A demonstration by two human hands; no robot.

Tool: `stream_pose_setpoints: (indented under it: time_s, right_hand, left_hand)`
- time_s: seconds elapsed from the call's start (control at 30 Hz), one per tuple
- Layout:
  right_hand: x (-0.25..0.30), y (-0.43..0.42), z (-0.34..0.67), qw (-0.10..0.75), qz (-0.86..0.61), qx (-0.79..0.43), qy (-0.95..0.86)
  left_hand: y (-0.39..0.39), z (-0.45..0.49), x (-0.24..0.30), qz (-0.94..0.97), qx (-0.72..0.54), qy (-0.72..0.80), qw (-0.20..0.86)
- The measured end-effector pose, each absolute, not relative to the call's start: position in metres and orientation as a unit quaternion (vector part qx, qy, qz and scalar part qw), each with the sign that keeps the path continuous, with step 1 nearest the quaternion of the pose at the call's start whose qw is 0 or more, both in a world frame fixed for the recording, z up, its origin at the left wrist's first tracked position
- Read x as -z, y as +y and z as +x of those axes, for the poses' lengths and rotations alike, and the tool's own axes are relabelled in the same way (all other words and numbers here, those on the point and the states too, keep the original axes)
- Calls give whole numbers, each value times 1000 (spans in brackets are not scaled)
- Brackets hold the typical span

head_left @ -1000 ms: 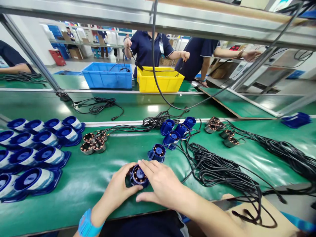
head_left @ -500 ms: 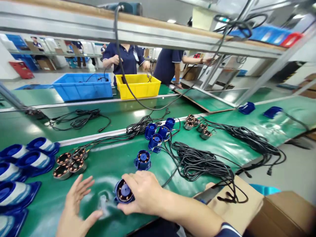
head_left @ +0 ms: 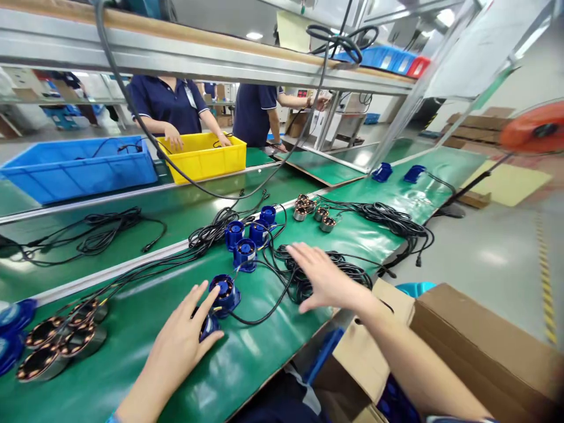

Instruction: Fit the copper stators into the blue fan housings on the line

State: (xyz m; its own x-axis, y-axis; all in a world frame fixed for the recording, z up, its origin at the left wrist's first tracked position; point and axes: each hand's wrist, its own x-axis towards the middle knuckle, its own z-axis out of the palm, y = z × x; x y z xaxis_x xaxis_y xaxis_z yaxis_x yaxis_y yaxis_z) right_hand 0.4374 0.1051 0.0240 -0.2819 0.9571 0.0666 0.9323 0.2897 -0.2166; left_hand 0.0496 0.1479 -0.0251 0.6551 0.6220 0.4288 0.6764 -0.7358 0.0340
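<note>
My left hand (head_left: 183, 338) rests on a blue round motor part (head_left: 208, 325) on the green table (head_left: 145, 311), fingers curled over it so most of it is hidden. Just beyond it sits another blue part (head_left: 224, 292) with a black cable leading off. My right hand (head_left: 324, 277) hovers open, fingers spread, over a bundle of black cables (head_left: 308, 276). Further back stand three more blue parts (head_left: 247, 238).
Copper-wound stators lie at the left (head_left: 57, 338) and far middle (head_left: 315, 210). Cardboard boxes (head_left: 467, 346) stand at the right by the table edge. A blue bin (head_left: 79, 167) and a yellow bin (head_left: 202, 155) sit across the belt, where two people work.
My view swung right. My right hand let go of the blue part and moved right over the cables. My left hand came down onto that part.
</note>
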Motion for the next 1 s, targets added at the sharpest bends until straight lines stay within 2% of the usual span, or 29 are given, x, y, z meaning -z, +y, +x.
stream_pose_setpoints:
  time_s: [0.07,0.13,0.33,0.47,0.67,0.87,1.0]
  right_hand:
    - [-17,109,494,-8,-663,-105,-741]
    - [-11,115,527,-61,-675,-151,-719]
    - [-17,109,531,-49,-681,-112,-722]
    - [-23,62,552,17,-737,-92,-670]
    - [-31,-7,585,161,-822,28,-545]
    - [-48,-25,594,218,-827,89,-510]
    - [-28,-25,627,226,-827,80,-508]
  left_hand:
    - [165,59,30,-914,204,-345,57]
    - [183,68,34,-917,195,-343,52]
    - [235,98,24,-913,156,-370,73]
    - [259,108,12,-908,127,-392,73]
    - [270,143,1,-919,131,-371,8]
    - [283,201,3,-917,119,-379,-28]
    - [293,226,2,-918,101,-380,-54]
